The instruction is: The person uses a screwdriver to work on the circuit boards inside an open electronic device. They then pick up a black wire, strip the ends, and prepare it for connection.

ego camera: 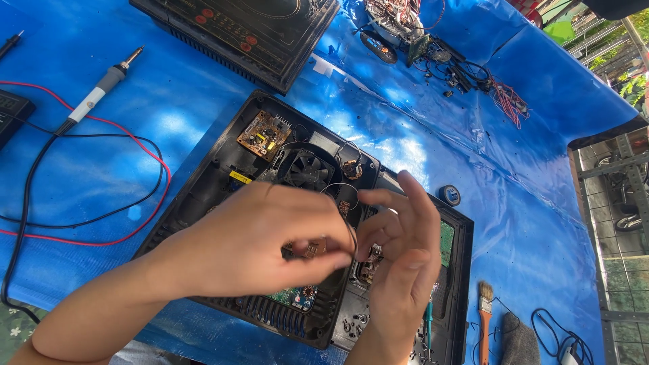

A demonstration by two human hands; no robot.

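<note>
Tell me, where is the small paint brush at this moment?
In the head view the paint brush lies on the blue sheet at lower right, beside the opened black appliance and a grey cloth.
</note>
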